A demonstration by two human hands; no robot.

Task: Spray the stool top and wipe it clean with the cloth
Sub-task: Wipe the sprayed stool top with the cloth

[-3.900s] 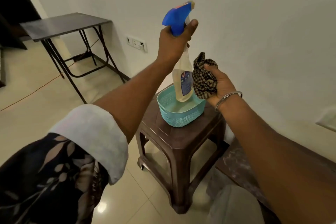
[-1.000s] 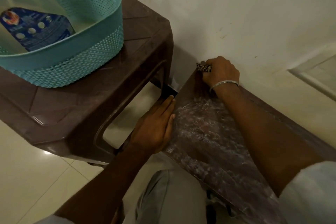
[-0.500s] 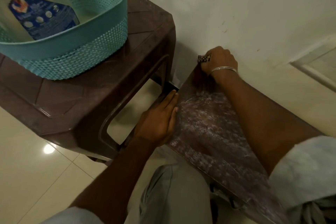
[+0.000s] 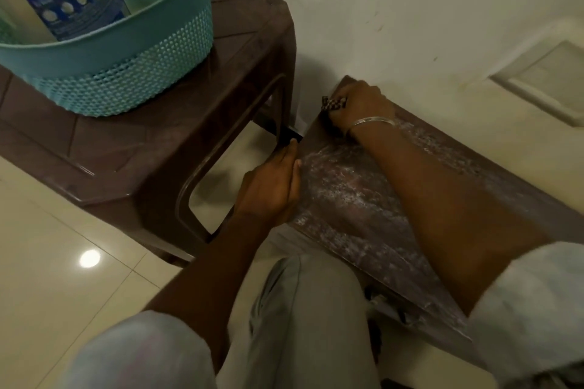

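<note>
Nearest, the left hand (image 4: 271, 188) lies flat, fingers together, on the edge of one white-streaked brown stool top (image 4: 357, 202), while at its far corner the right hand (image 4: 363, 106) clutches one black-and-white checked cloth (image 4: 333, 103) against it.

The stool top (image 4: 363, 199) is dark brown, dulled by a white streaky film. The cloth (image 4: 333, 103) is checked woven fabric. The basket (image 4: 132, 79) is teal plastic with a knobbly wall. The floor tiles (image 4: 47, 230) are glossy.
</note>
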